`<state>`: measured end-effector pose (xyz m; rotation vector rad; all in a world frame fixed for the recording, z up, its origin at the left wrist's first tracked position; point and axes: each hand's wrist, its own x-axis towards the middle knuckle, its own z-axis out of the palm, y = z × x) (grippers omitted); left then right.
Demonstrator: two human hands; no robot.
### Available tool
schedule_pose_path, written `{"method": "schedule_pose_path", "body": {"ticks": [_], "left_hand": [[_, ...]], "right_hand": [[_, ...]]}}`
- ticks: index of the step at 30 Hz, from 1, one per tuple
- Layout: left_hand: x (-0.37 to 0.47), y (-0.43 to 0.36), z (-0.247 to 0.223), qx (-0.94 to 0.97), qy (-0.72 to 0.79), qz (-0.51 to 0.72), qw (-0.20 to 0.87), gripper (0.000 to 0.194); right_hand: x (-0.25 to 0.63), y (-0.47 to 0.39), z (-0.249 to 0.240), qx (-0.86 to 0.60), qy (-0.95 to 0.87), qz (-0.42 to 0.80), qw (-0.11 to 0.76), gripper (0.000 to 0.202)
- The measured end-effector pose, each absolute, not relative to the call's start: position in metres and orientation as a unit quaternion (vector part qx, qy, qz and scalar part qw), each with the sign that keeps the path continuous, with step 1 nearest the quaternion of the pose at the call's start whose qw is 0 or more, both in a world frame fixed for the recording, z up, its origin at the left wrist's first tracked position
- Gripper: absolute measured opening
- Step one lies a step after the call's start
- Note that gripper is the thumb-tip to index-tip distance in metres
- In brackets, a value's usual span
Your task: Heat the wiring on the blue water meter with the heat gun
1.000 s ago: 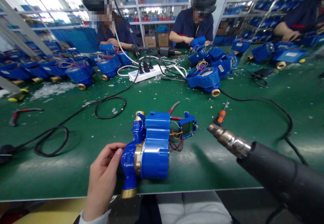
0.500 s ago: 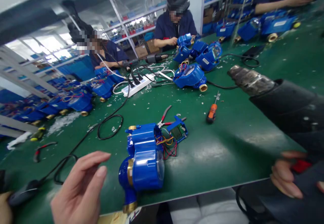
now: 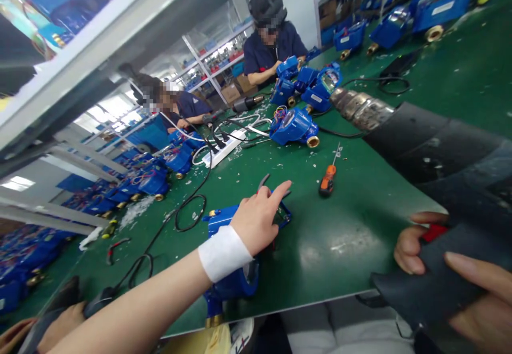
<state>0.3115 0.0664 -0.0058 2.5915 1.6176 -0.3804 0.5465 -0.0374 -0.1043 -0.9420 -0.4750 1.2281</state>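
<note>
Left hand (image 3: 259, 216) reached out over the blue water meter (image 3: 234, 282) at the near edge of the green table (image 3: 352, 236), fingers loosely spread and extended, forefinger stretched toward the pliers (image 3: 264, 182) just beyond, nothing gripped; palm hid the small blue display module (image 3: 285, 214) and its coloured wires, so contact there could not be told. White cuff (image 3: 224, 251) at the wrist, bare forearm running down to the lower left. Right hand (image 3: 448, 274) wrapped around the grip of a black heat gun (image 3: 432, 151), thumb and fingers closed on it beside a red switch (image 3: 434, 232), metal nozzle (image 3: 358, 107) raised above the table and aimed away toward the far side. Orange-handled screwdriver (image 3: 328, 178) lay on the table between meter and nozzle, well apart from both hands. Farther back, another blue water meter (image 3: 294, 126) with a brass port, a white power strip (image 3: 224, 150) with black plugs, and a looped black cable (image 3: 191, 212). Two seated workers in dark blue (image 3: 272, 50) busy with more meters across the table; row of blue meters (image 3: 148, 180) lined up along the left. Bits of white debris scattered over the green surface
</note>
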Motion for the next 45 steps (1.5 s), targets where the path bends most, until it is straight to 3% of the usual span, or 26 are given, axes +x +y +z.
{"method": "schedule_pose_path", "body": {"ticks": [7,23,35,45], "left_hand": [[0.316,0.069,-0.017,0.834,0.534,-0.137,0.009,0.102],[0.314,0.067,-0.032,0.832,0.548,-0.076,0.037,0.102],[0.309,0.066,-0.028,0.811,0.566,0.028,0.146,0.112],[0.312,0.07,-0.037,0.81,0.568,0.026,0.146,0.111]], "right_hand": [[0.546,-0.028,-0.102,-0.358,-0.277,0.582,0.676,0.031],[0.547,-0.029,-0.108,-0.335,-0.305,0.6,0.66,0.03],[0.548,-0.027,-0.106,-0.336,-0.31,0.588,0.667,0.029],[0.549,-0.028,-0.109,-0.342,-0.321,0.588,0.659,0.028]]}}
